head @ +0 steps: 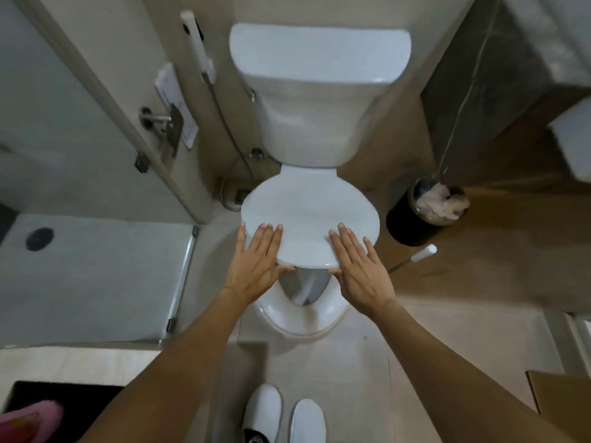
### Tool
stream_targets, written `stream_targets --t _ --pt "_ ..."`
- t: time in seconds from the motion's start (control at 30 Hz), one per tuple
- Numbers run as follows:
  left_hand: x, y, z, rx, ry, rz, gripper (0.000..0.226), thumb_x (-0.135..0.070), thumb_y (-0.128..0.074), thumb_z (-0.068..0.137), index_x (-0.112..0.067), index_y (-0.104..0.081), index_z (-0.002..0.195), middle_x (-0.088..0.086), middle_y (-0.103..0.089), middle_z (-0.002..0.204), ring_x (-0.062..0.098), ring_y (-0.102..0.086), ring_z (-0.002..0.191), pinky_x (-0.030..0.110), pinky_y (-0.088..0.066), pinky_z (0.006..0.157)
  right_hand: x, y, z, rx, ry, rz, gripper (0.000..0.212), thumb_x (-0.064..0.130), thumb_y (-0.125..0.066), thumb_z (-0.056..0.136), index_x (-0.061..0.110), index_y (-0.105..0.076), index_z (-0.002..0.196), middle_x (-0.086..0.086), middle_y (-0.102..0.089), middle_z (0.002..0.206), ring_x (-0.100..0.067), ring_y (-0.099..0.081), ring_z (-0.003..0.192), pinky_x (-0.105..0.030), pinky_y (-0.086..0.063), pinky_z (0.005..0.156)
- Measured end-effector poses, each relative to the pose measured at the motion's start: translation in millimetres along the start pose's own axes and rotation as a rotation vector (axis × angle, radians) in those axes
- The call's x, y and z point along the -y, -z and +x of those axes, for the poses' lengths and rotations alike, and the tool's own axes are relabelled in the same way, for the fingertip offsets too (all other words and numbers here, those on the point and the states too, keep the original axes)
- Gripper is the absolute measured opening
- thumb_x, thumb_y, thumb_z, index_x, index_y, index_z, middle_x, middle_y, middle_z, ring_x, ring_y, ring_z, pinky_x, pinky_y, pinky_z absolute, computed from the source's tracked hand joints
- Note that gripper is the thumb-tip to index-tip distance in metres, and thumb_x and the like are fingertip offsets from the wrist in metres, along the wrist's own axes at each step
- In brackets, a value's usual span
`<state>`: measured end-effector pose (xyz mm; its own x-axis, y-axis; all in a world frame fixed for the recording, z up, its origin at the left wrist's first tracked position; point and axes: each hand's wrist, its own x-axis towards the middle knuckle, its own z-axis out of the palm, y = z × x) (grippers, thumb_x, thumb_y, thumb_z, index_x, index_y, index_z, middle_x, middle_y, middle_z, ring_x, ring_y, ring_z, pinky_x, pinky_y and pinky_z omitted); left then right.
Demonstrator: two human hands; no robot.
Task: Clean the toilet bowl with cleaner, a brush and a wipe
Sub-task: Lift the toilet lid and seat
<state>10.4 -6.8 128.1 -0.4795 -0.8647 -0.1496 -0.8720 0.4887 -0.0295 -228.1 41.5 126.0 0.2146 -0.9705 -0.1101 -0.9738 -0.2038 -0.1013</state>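
Note:
A white toilet stands in the middle, with its tank (319, 59) against the back wall. Its lid (310, 212) is tilted partly up from the seat (278, 314), so the front of the bowl (303, 287) shows beneath it. My left hand (256, 263) holds the lid's front left edge, fingers flat on top and thumb underneath. My right hand (361, 270) holds the front right edge the same way. A white-tipped handle (422, 254), perhaps the brush, sticks up right of the bowl. No cleaner or wipe is in view.
A black bin (412, 225) holding crumpled tissue stands right of the toilet. A spray hose (196, 39) hangs on the wall at left, beside the shower's glass door (182, 282). My white shoes (262, 410) are on the tiles; a cardboard box (559, 398) sits at lower right.

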Motion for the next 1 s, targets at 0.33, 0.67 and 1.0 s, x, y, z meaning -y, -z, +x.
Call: stream_targets --t 0.33,0.67,1.0 --pt "21 96 74 -0.128 0.102 -0.046 0.094 -0.061 0.02 0.086 -0.008 -0.025 0.149 0.007 -0.032 0.153 0.018 -0.024 0.143 0.052 -0.002 0.115 -18 97 85 -0.07 -0.092 0.144 0.06 0.045 -0.009 0.101 0.019 0.004 0.154 0.002 0.004 0.162 -0.014 0.006 0.149 -0.042 0.002 0.12" --pt "43 138 148 -0.11 0.183 -0.203 0.069 -0.052 -0.01 0.098 -0.012 0.013 0.15 0.001 0.015 0.159 0.011 0.014 0.145 0.047 0.014 0.113 -43 154 163 -0.007 -0.16 0.205 0.06 0.042 -0.012 0.103 0.017 0.009 0.153 -0.002 0.011 0.161 -0.017 0.014 0.148 -0.045 0.005 0.119" --pt "84 172 220 -0.127 0.017 -0.11 0.075 -0.057 -0.011 0.096 -0.012 0.016 0.149 0.002 0.017 0.158 0.013 0.013 0.145 0.048 0.009 0.115 -65 187 248 -0.082 -0.269 0.217 0.06 0.044 -0.009 0.103 0.016 0.004 0.155 0.0 0.002 0.162 -0.019 0.008 0.149 -0.047 -0.001 0.118"
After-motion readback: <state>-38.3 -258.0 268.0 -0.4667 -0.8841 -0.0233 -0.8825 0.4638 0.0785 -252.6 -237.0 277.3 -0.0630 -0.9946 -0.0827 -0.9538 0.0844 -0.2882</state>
